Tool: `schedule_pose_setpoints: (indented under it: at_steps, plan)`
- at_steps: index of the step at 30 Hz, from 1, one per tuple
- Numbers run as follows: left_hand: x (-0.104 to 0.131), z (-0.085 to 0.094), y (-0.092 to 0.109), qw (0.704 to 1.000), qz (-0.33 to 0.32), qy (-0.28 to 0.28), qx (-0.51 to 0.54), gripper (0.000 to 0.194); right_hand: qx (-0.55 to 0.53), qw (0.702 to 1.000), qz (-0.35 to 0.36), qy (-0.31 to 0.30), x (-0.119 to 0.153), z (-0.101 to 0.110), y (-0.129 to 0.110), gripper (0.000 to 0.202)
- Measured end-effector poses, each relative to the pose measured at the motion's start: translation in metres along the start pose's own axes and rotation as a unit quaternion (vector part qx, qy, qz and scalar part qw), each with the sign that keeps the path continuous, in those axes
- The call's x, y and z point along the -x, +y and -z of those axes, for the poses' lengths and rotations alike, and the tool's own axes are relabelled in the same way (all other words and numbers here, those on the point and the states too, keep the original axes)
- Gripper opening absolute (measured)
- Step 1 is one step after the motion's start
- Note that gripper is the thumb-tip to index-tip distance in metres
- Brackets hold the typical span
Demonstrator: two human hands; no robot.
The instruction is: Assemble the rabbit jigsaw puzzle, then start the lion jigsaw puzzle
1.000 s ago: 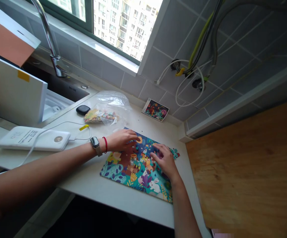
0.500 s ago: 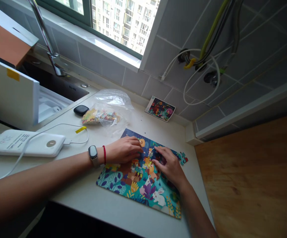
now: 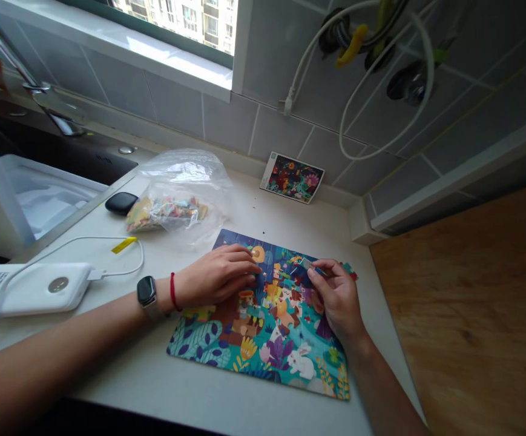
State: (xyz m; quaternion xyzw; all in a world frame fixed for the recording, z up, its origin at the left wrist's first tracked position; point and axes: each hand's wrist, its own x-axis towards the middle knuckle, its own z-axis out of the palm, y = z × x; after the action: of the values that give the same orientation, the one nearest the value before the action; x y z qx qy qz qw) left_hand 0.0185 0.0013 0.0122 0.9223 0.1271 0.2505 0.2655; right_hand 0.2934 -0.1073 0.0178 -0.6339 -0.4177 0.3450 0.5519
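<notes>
A colourful jigsaw puzzle (image 3: 253,348) lies flat on the white counter, with a white rabbit and plants along its near side. My left hand (image 3: 220,275) rests on its upper left part, fingers stretched out and loosely bent, holding nothing. Over the upper right part, my right hand (image 3: 341,300) pinches a puzzle piece (image 3: 305,264) between thumb and forefinger, tilted up from the picture. Beyond that hand, a few joined pieces (image 3: 350,271) stick out past the puzzle's right edge. My right hand covers part of the puzzle's right side.
A clear plastic bag (image 3: 185,206) of loose pieces lies behind the puzzle, beside a black case (image 3: 121,203). A picture card (image 3: 292,177) leans against the tiled wall. At left are a white power bank (image 3: 31,287) with its cable and a sink (image 3: 85,158). Wooden board (image 3: 466,309) at right.
My right hand has lifted a puzzle piece and tilts it up, shifting right and slightly up. My left hand stays on the puzzle. The view has moved closer and turned.
</notes>
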Motion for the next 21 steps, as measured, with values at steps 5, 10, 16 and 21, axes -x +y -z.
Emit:
schedule_pose_setpoints:
  at_steps: [5,10,16,21]
  plan:
    - [0.001,0.006,-0.007,0.999,0.028,0.03,0.007,0.03,0.01,0.999,0.001,-0.036,0.007,-0.006,-0.005,0.033]
    - [-0.001,0.006,-0.004,0.999,0.034,0.016,0.025,0.026,-0.025,0.996,-0.052,-0.07,0.012,-0.013,-0.005,0.037]
    - [-0.001,0.005,0.002,0.998,0.015,0.006,0.057,0.029,-0.081,0.989,-0.071,-0.102,0.027,-0.026,-0.009,0.037]
    - [0.002,-0.006,0.012,0.984,0.053,0.018,0.168,0.031,-0.1,0.982,-0.092,-0.134,0.033,-0.027,-0.009,0.034]
